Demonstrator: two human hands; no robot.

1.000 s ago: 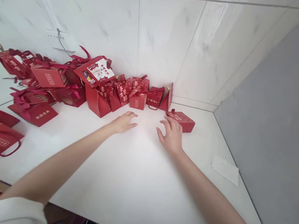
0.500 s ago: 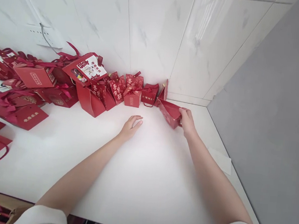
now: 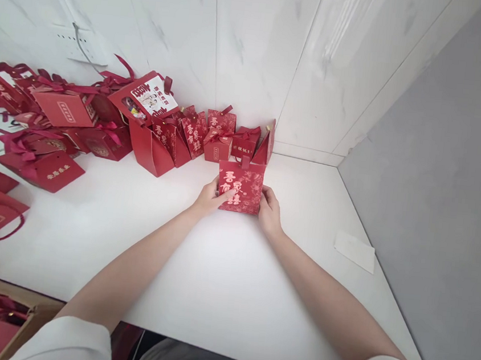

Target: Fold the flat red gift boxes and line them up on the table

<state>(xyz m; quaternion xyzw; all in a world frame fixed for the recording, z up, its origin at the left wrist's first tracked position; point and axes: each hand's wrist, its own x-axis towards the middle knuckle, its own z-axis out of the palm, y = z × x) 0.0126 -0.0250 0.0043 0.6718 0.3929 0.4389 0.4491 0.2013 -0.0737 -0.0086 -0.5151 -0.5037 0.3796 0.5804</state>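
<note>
Between my two hands a red gift box (image 3: 248,186) stands upright, its printed front with pale characters and flowers facing me and a ribbon tab on top. My left hand (image 3: 213,194) grips its left side, thumb across the front. At the right side, my right hand (image 3: 270,210) has its fingers curled against the box edge, the fingertips partly hidden behind it. Just behind stand a small red box with a bow (image 3: 245,141), a narrow red box (image 3: 267,142) and a small cube-shaped red box (image 3: 217,146).
Many red gift boxes (image 3: 54,175) crowd the left and back of the white table (image 3: 213,280). A white slip of paper (image 3: 355,251) lies at the right. A carton (image 3: 32,318) with red boxes sits below the front left edge. A grey panel (image 3: 435,166) borders the right side.
My right hand has brought the box leftward and turned it upright, front toward me. The left hand, free before, now holds its left side. The view has shifted slightly.
</note>
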